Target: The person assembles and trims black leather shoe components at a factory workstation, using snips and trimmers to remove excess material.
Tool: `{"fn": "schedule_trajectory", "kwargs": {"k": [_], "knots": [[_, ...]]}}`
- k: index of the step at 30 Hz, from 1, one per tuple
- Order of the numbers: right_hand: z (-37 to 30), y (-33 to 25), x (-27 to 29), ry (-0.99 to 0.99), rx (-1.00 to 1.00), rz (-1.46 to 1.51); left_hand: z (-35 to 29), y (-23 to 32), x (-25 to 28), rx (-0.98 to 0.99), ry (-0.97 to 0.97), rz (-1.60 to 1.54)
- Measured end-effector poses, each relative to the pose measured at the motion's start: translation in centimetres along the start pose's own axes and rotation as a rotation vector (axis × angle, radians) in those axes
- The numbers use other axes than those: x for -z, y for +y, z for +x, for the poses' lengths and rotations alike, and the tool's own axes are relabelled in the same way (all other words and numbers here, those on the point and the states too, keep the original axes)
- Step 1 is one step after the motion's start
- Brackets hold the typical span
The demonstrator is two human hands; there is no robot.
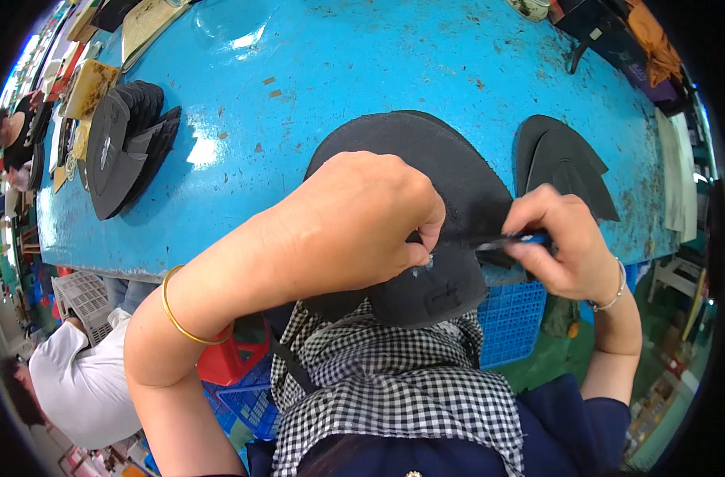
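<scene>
Straight in front of me lies a large black sheet piece (473, 167), rounded at its far end, with a narrower rounded near part hanging over the table's edge. My left hand (378, 215) is closed over its middle, thumb and fingers pinched at the piece; the exact grip is partly hidden under the knuckles. Pale marks show beside the thumb. In my right hand (561, 242) is a slim tool with a blue handle (537, 238) and a pale tip, pointing left at the piece's right side. Motion blurs the tool, so its exact kind is unclear.
On the blue table (299, 71), a stack of black cut pieces (124, 151) stands left and more black pieces (565, 159) lie right. A blue crate (513, 322) and a red stool (231, 358) stand below. Another person in white (84, 389) is at lower left.
</scene>
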State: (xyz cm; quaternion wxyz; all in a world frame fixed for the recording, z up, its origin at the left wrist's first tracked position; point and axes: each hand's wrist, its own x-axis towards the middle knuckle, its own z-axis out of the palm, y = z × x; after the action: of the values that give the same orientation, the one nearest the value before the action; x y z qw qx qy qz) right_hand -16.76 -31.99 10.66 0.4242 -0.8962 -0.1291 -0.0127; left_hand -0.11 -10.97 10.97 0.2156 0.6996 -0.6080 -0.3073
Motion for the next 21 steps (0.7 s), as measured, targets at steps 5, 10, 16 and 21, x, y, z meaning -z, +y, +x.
{"fn": "schedule_trajectory", "kwargs": {"k": [5,10,16,21], "knots": [[1.6,-0.2,-0.9,-0.137,0.143,-0.242,-0.4,0.0,0.8,-0.011,0.107,0.198],[1.9,-0.7,-1.6,-0.195,0.135,-0.441,-1.3,-1.1,1.8,-0.044,0.165,0.219],[2.8,-0.5,-0.5,-0.303,0.175,-0.291,-1.3,-1.9,2.0,-0.066,0.118,0.081],[3.7,-0.4,-0.8,-0.2,0.169,-0.346,-1.1,-2.2,1.5,-0.097,0.148,0.116]]}}
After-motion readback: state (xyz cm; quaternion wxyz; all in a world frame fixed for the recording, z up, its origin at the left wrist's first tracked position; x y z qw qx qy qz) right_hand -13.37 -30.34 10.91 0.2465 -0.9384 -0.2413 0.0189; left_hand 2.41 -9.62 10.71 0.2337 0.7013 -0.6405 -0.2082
